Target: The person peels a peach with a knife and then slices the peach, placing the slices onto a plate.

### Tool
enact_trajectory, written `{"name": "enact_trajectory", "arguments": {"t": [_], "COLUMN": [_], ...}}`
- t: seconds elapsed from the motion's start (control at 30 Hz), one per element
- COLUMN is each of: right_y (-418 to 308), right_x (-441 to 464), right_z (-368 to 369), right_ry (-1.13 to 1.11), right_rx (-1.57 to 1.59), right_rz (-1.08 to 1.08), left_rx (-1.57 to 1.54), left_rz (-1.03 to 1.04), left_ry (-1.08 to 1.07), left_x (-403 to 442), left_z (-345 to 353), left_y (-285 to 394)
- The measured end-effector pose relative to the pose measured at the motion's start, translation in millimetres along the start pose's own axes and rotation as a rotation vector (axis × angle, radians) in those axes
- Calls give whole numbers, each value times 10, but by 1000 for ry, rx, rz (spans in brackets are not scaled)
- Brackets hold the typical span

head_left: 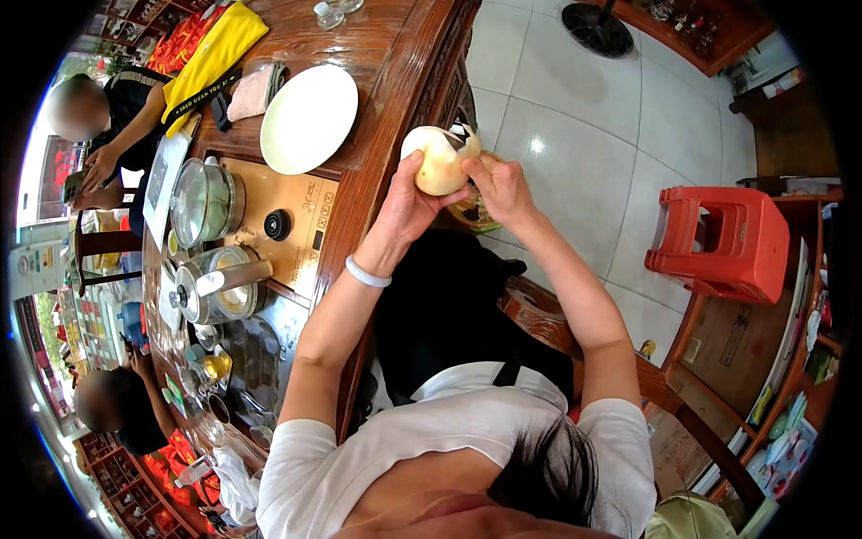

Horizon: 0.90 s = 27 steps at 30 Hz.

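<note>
1. Held between both hands, just beyond the right edge of the tabletop (393, 63): a pale fruit (433, 166), nearly round, without clear long axis.
2. Under its left and lower side: the left hand (409, 205), cupped firmly around it, with thumb on top.
3. On its right side: the right hand (505, 191), closed, with thumb against the skin; impossible to tell whether also gripping a tool.

Red plastic stools (763, 247) at 3 o'clock. Black round stand base (600, 36) on tiled floor (575, 171), 1 o'clock. On worktop (391, 49): yellow fabric (220, 49) and pink cloth (255, 93) between 10 and 11, lidded glass pot (205, 207) between 9 and 10, glass kettle (205, 304) at 9.
</note>
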State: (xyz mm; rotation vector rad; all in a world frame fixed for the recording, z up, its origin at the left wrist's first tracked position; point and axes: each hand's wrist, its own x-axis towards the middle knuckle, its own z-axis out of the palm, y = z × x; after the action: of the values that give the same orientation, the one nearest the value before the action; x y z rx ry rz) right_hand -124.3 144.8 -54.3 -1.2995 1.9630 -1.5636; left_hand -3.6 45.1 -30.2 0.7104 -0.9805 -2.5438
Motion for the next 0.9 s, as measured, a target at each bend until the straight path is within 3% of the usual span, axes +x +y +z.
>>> {"name": "enact_trajectory", "arguments": {"t": [0.33, 0.43, 0.5, 0.63, 0.7, 0.8, 0.9], "right_y": [82, 89, 54, -75, -75, 34, 0], "right_x": [-19, -15, -2, 0, -2, -21, -11], "right_z": [63, 109, 97, 40, 28, 121, 88], "right_ry": [-54, 82, 74, 64, -23, 44, 27], "right_rx": [-183, -133, -121, -206, -182, -97, -138], "right_rz": [-51, -128, -31, -46, 54, -31, 41], "left_rx": [43, 108, 89, -42, -23, 46, 95], "left_rz": [72, 108, 148, 249, 267, 316, 347], "left_ry": [59, 39, 40, 35, 43, 62, 115], "left_x": [-19, -7, 7, 11, 2, 1, -23], "left_z": [51, 31, 15, 7, 25, 34, 81], "left_y": [-45, -80, -115, -155, -142, -152, -116]}}
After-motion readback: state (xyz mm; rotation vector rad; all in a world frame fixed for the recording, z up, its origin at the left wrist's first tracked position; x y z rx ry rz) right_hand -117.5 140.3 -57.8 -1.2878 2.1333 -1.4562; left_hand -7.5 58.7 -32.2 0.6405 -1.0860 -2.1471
